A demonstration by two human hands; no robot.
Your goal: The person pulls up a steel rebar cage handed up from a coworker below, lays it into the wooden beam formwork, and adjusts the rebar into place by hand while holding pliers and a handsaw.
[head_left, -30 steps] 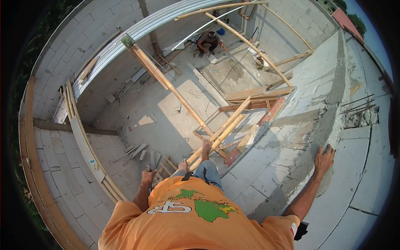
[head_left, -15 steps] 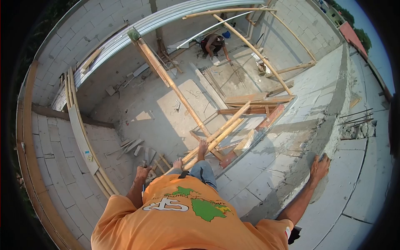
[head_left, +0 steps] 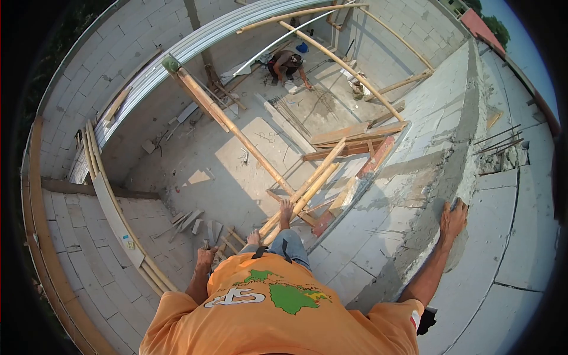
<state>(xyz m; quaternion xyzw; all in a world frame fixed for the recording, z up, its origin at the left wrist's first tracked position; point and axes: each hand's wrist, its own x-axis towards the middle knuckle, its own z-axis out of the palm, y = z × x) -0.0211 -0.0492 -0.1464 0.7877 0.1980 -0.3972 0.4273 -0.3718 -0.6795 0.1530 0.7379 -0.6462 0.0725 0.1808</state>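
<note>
My right hand (head_left: 453, 218) lies on the mortar-smeared top of the block wall (head_left: 408, 242), its fingers spread over the edge. Low at the left, my left hand (head_left: 206, 255) is curled around something small that I cannot make out. Between the hands, my bare feet rest on two bamboo poles (head_left: 313, 188) that slope up to the right. A longer bamboo pole (head_left: 260, 155) crosses above the concrete floor and meets them near my feet.
Far below, a person (head_left: 287, 65) crouches on the floor (head_left: 242, 148), one arm reaching down. Boards (head_left: 343, 142) lean beside the right wall. Rebar ends (head_left: 500, 142) stick out of the wall top. Metal channels (head_left: 195, 44) span the upper left. Loose block pieces (head_left: 189, 220) lie below left.
The whole view has shifted slightly with my head. My right hand stays on the wall top, and my left hand remains low at my side. The crouching person has leaned and reached down.
</note>
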